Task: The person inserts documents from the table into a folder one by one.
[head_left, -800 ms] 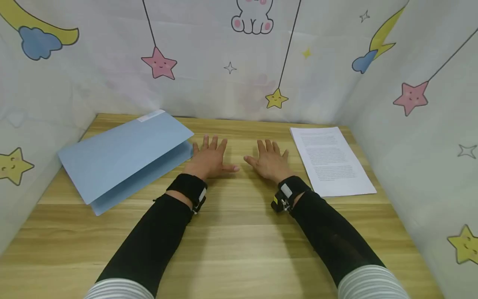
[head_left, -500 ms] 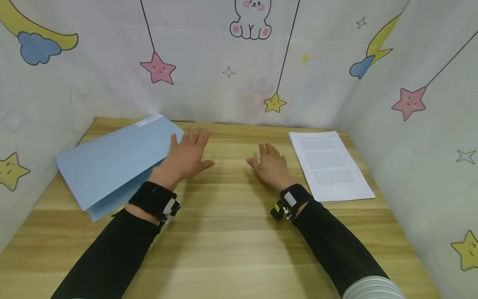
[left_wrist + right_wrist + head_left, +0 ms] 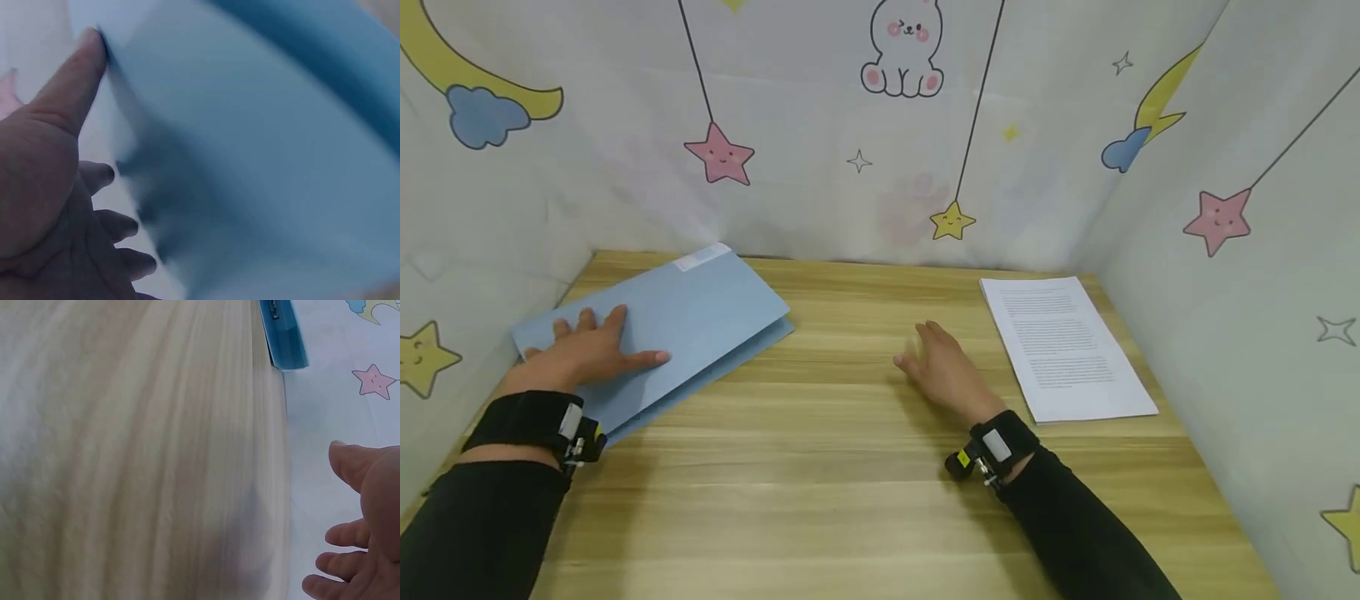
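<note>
currently, the left grip (image 3: 580, 354) is spread wide over the pale blue folder (image 3: 681, 321), close to its left end; thumb and fingers (image 3: 72, 81) are splayed, and their tips are seen at the cover, though how firmly it is pressed cannot be told. the folder is laid aslant on the wooden surface (image 3: 805, 483), stretched mostly beyond and to the right of that grip, its two covers slightly parted along the near side. a white label (image 3: 702, 257) is carried at its far edge, past the left grip's thumb. the right grip (image 3: 947, 375) is held loosely wide over the surface, well apart from the folder, with thumb and fingers pointed towards the printed backdrop (image 3: 820, 225); its fingertips are a little blurred. a stack of printed sheets (image 3: 1063, 346) is placed flat to the right of the right grip, near but apart. behind each grip, a black wristband (image 3: 520, 417) is worn.
</note>
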The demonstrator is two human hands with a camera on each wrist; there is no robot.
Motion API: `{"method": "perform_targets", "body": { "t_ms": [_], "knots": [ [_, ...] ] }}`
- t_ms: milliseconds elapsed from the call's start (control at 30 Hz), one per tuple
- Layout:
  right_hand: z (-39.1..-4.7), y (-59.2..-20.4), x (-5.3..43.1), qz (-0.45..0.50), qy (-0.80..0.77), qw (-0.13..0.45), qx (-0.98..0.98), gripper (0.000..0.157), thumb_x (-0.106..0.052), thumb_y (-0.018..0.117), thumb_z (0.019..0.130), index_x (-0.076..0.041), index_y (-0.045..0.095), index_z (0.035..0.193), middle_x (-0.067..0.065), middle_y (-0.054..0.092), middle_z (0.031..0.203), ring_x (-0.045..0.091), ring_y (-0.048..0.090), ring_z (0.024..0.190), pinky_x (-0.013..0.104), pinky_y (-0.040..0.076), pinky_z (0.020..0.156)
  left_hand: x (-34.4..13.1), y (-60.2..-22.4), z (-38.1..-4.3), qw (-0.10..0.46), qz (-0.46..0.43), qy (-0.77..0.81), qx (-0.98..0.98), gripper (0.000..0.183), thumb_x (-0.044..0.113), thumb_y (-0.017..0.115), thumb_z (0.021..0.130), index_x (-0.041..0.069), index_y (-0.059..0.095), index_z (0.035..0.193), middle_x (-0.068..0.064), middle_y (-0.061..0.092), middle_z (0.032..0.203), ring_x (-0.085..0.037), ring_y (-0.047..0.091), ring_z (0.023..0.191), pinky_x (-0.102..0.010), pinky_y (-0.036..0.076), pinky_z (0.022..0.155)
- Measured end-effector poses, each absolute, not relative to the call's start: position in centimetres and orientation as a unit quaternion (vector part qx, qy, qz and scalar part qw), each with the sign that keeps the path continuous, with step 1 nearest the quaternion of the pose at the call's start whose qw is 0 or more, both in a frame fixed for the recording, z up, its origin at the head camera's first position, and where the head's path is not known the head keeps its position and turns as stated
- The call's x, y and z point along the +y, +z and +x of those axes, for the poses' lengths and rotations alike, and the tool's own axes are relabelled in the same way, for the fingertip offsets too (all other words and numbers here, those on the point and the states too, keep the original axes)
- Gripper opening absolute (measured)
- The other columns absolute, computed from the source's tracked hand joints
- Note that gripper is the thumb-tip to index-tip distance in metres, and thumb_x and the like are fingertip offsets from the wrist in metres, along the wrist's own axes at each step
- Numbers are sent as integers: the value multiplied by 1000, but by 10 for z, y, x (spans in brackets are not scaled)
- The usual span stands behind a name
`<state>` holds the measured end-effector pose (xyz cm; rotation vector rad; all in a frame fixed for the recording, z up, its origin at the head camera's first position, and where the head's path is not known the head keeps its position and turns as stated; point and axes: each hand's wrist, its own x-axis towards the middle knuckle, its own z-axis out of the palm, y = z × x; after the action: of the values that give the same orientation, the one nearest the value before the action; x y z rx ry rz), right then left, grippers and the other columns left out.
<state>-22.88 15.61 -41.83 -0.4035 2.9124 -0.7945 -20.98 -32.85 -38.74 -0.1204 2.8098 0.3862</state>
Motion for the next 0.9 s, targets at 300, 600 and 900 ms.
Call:
{"method": "perform_targets", "body": {
  "t_ms": [300, 600, 900],
  "knots": [
    [-222, -429, 159, -150, -259, 44, 953, 76, -46, 54, 97, 4, 29, 148, 25, 27, 155, 34, 25, 142, 49, 24, 116, -306, -405, -196, 221, -32, 132, 966, 128, 76, 53, 80, -14, -9, 145, -57, -20, 134, -78, -18, 114, -86, 6, 92],
    [-220, -434, 163, -137, -269, 50, 952, 78, -48, 54, 96, 3, 27, 149, 23, 28, 155, 33, 25, 142, 47, 23, 116, -209, -392, -170, 254, 23, 86, 963, 110, 65, 56, 86, -11, 7, 149, -56, -2, 140, -78, 0, 120, -82, 10, 98],
    [-218, -435, 158, -140, -277, 46, 949, 76, -44, 55, 97, 4, 28, 148, 25, 29, 154, 35, 26, 141, 49, 24, 116, -130, -394, -140, 213, 81, 40, 973, 101, 63, 59, 86, -6, 21, 150, -50, 15, 144, -69, 15, 128, -76, 21, 102]
  ]
}}
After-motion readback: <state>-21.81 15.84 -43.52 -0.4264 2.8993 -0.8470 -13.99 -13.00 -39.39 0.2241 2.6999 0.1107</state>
